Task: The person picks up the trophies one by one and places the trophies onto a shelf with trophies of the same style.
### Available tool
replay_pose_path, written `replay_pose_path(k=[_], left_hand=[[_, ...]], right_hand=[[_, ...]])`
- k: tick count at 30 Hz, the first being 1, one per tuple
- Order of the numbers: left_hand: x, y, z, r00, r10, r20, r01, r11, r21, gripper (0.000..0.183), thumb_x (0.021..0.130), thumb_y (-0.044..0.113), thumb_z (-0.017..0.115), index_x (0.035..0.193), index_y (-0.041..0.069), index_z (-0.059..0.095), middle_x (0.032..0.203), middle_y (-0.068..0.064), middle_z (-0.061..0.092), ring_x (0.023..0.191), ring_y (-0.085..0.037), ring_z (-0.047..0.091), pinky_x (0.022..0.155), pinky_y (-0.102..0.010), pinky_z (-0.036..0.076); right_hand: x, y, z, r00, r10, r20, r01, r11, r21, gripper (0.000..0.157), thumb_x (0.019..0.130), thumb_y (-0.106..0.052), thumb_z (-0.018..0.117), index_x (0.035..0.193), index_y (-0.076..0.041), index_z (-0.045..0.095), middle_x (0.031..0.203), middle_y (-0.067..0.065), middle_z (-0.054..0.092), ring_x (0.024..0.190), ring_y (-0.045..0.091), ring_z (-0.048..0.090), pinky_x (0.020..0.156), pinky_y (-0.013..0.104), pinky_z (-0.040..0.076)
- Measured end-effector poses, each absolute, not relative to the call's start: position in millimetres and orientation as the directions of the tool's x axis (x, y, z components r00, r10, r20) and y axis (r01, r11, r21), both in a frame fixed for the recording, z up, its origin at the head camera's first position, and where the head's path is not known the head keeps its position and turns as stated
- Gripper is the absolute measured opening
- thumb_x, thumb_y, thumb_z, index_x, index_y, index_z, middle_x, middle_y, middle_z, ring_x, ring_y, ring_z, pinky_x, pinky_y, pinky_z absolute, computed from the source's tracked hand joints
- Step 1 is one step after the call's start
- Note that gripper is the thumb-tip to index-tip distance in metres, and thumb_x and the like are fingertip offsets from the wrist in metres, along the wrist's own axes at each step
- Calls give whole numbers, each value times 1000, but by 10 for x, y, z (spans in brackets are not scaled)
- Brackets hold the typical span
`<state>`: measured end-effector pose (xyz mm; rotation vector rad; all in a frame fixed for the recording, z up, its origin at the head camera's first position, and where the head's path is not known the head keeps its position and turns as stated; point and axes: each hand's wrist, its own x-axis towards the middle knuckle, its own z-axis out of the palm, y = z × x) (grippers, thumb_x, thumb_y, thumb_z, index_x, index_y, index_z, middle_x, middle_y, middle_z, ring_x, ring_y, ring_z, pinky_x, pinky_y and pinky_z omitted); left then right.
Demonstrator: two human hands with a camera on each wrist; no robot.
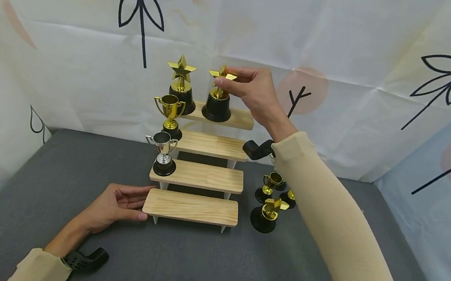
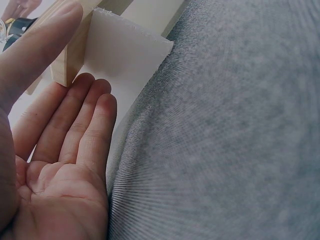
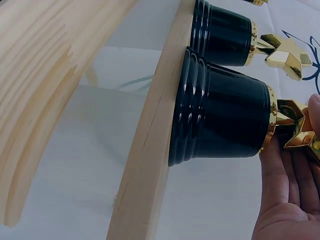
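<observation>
My right hand (image 1: 252, 90) pinches the star of a gold star trophy (image 1: 217, 108) with a black base. In the right wrist view that base sits on the edge of the top tier. A second star trophy (image 1: 180, 93) stands to its left on the same tier. My left hand (image 1: 119, 205) is at the left end of the lowest tier of the wooden stand (image 1: 191, 208). Its fingers (image 2: 95, 130) are nearly straight beneath the board's corner, beside a white support (image 2: 122, 55). A gold cup trophy (image 1: 170, 109) and a silver cup trophy (image 1: 164, 154) stand on the left of the middle tiers.
Right of the stand, a small gold cup (image 1: 267, 189) and a gold star trophy (image 1: 265, 217) are grouped with others on the grey tabletop (image 1: 178, 265), partly behind the right forearm. A patterned white cloth (image 1: 248, 18) hangs close behind the top tier.
</observation>
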<state>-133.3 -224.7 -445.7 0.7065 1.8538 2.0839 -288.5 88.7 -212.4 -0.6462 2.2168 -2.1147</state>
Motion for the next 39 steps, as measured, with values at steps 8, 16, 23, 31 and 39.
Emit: replay_pose_path(k=[8, 16, 23, 31, 39], left_hand=[[-1337, -2249, -4466, -846, 501, 183, 128, -143, 981, 70, 83, -17, 73, 141, -25, 36, 140, 1, 60, 125, -17, 60, 100, -33, 54], [-1339, -2251, -4463, -846, 502, 181, 121, -150, 981, 70, 83, -18, 73, 141, -25, 35, 139, 2, 60, 125, -16, 60, 100, -33, 54], [-1343, -2253, -4462, -842, 506, 189, 127, -155, 980, 70, 83, -18, 72, 141, -26, 35, 140, 1, 60, 125, -17, 60, 100, -33, 54], [-1340, -2248, -4458, -849, 496, 185, 129, -145, 981, 70, 82, -18, 73, 141, -26, 36, 139, 2, 60, 124, -16, 60, 100, -33, 54], [-1335, -2244, -4455, -849, 496, 185, 128, -148, 981, 71, 82, -18, 73, 141, -26, 36, 139, 3, 61, 124, -16, 60, 100, -33, 54]], right_hand=[[-2894, 856, -2134, -917, -296, 266, -278, -3, -961, 38, 89, 2, 76, 126, 4, 69, 115, 20, 71, 93, 20, 72, 95, 33, 59], [-2907, 819, -2136, -916, -295, 270, -289, 22, -957, 37, 89, 0, 77, 125, 3, 70, 114, 18, 72, 93, 20, 72, 93, 33, 60], [-2909, 799, -2134, -915, -299, 272, -284, -1, -959, 36, 89, 1, 76, 125, 4, 70, 114, 18, 72, 93, 20, 73, 94, 32, 59], [-2914, 771, -2139, -915, -296, 272, -277, -28, -961, 37, 90, 3, 75, 126, 5, 69, 111, 19, 72, 88, 18, 73, 93, 33, 60], [-2917, 745, -2150, -915, -302, 268, -270, -36, -962, 37, 90, 3, 75, 126, 6, 68, 115, 20, 71, 92, 20, 73, 93, 32, 60]])
